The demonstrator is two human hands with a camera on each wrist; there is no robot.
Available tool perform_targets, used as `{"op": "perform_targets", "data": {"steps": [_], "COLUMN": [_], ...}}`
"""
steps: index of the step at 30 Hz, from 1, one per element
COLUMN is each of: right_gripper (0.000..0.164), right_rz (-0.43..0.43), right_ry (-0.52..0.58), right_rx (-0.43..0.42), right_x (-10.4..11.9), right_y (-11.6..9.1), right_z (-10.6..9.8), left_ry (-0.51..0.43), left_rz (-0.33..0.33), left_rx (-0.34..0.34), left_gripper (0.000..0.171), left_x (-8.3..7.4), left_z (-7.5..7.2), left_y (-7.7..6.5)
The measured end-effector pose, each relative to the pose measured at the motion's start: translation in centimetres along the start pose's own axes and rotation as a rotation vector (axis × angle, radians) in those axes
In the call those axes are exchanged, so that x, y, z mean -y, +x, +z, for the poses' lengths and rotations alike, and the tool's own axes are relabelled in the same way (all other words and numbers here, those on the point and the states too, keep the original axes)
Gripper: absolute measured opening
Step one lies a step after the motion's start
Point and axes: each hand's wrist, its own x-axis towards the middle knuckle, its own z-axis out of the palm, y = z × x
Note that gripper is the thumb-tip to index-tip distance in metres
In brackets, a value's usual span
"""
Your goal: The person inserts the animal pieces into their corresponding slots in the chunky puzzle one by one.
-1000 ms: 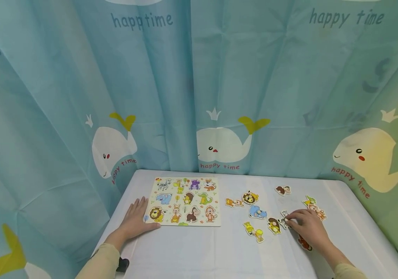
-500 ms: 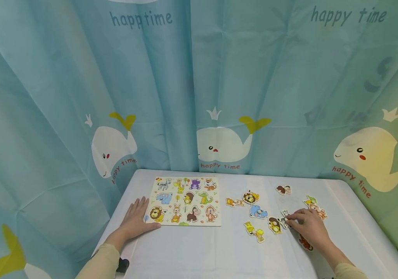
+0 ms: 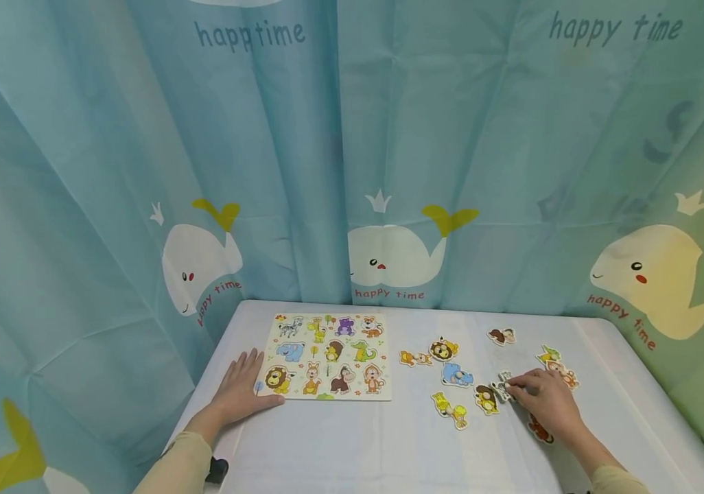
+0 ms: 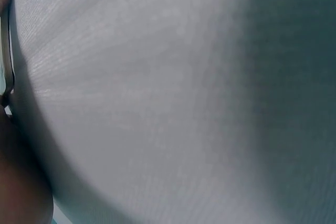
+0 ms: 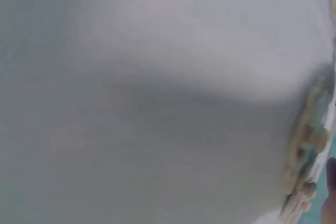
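An animal puzzle board (image 3: pixel 327 355) lies on the white table (image 3: pixel 358 439) at the left. My left hand (image 3: pixel 242 388) rests flat on the cloth with straight fingers touching the board's lower left corner. Loose animal pieces lie to the right: a lion (image 3: pixel 442 349), a blue elephant (image 3: pixel 455 375), a giraffe (image 3: pixel 449 408), a brown bear (image 3: pixel 485 398). My right hand (image 3: pixel 540 398) has its fingertips on a small zebra piece (image 3: pixel 503 386) beside the bear; whether they pinch it I cannot tell. Both wrist views show only blurred white cloth.
More pieces lie around the right hand: a brown one (image 3: pixel 501 336) farther back, a green-and-orange pair (image 3: pixel 554 365) beyond the knuckles, a red-brown one (image 3: pixel 538 431) under the wrist. A blue whale-print curtain (image 3: pixel 352 151) walls in the table behind and on both sides.
The right hand's fingertips shifted slightly on the zebra piece, nudging it a little left toward the bear. The left hand and the board stayed still.
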Motion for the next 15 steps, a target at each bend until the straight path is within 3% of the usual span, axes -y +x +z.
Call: {"op": "perform_targets", "data": {"steps": [8,15], "right_gripper": [0.009,0.011], "right_rz": [-0.047,-0.096], "right_ry": [0.034,0.044], "right_rx": [-0.086,-0.098], "right_x": [2.3,6.4], "right_y": [1.7,4.4], "right_z": [-0.6,0.2], "left_ry": [0.005,0.004], "left_rz": [-0.006,-0.007], "left_rx": [0.002,-0.001], "left_gripper": [0.127,0.126], "left_x": [-0.2,-0.3], "left_z": [-0.1,-0.1], "left_y": [-0.2,-0.2]}}
